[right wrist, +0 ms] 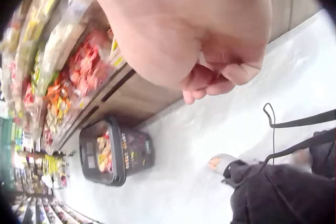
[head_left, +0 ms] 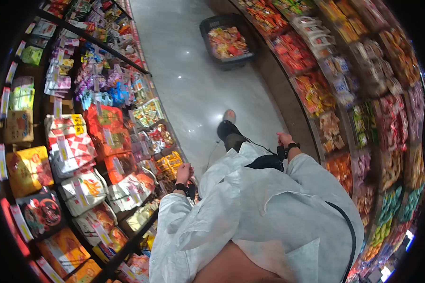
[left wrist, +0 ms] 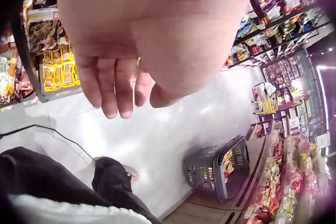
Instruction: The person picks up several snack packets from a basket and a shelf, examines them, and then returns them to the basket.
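Note:
The left hand (head_left: pixel 184 173) hangs beside the left shelf near yellow snack packs (head_left: pixel 171 162), touching nothing. In the left wrist view this hand (left wrist: pixel 152 40) has loosely bent, relaxed fingers and an empty palm. On the other side, the right hand (head_left: pixel 284 138) hangs at the base of the right shelf. The right wrist view shows the right hand (right wrist: pixel 199 40) with its fingers loosely curled and nothing visible in them. Ahead on the floor stands a dark basket (head_left: pixel 204 29) holding colourful packets (head_left: pixel 227 42), away from both hands.
Shelves of bagged snacks (head_left: pixel 71 141) line the left side; bins of wrapped sweets (head_left: pixel 311 92) line the right. Between them runs a grey floor (head_left: pixel 174 61), with one shoe (head_left: pixel 229 115) on it. A yellow cart or basket (left wrist: pixel 266 103) stands farther down the aisle.

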Motion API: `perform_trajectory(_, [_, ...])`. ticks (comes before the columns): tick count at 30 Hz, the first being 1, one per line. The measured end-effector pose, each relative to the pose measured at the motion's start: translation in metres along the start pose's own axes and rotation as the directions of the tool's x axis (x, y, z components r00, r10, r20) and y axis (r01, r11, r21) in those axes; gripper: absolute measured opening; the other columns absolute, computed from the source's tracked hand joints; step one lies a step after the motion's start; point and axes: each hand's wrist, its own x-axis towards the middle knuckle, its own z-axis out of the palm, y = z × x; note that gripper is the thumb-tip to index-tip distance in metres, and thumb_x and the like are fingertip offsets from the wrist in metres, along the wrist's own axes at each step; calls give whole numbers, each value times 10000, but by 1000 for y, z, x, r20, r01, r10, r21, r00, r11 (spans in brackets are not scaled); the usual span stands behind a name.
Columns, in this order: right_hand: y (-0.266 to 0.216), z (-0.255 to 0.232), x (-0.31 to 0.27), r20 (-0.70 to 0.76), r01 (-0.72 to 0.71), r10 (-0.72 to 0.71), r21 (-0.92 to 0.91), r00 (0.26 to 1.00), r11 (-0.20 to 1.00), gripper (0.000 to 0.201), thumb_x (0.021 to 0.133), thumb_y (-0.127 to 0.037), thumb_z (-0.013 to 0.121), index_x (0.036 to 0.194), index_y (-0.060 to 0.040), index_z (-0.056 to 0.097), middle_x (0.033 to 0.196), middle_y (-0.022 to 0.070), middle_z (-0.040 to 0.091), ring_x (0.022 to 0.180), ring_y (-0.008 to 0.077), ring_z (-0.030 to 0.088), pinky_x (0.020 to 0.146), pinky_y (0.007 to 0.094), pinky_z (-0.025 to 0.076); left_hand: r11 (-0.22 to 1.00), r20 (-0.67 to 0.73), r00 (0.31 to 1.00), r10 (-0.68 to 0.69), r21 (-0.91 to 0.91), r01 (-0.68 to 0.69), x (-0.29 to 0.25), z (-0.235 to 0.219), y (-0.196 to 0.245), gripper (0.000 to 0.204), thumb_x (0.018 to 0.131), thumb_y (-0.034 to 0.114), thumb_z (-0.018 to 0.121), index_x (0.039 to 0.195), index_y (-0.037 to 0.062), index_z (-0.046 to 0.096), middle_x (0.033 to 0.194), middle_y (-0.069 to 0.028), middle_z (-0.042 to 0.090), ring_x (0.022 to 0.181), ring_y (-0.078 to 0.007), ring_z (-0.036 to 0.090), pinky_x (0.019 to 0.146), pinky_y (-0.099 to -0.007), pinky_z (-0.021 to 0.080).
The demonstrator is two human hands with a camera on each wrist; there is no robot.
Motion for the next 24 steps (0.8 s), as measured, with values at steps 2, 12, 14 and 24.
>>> perform_trajectory(2, [-50,41,29,49,10,-8,-38,999,999,153,974,-180,562,1041,-127,690,740,0,576,603,120,503,485,299,359,999,11,1000,29,-24,-29,-2,-12,54,186,982,306,602,961,121,597,853,-7,657,724,-124,641,638,-294,541])
perform_trajectory(12, [-277,182,49,373,593,-484,-279,792,755,252,843,-84,645,1084,-89,720,895,39,715,726,143,643,606,282,494,978,-168,970,-176,80,192,74,-25,213,155,968,235,578,1046,103,600,868,-21,651,808,-160,661,667,-293,542])
perform_trajectory(14, [-291,176,55,323,462,-369,-287,871,839,229,874,-122,637,1089,-87,706,892,31,696,754,127,632,628,278,495,974,-106,978,-181,116,193,106,-16,243,147,962,231,584,973,88,615,799,-36,654,672,-154,632,569,-297,512])
perform_trajectory(24, [-273,105,140,-169,-146,191,247,967,958,164,979,-188,588,837,-107,598,659,18,574,528,143,531,466,289,387,864,143,977,-157,500,66,299,101,499,467,945,479,617,1216,99,633,1030,-58,664,930,-170,604,851,-386,521])
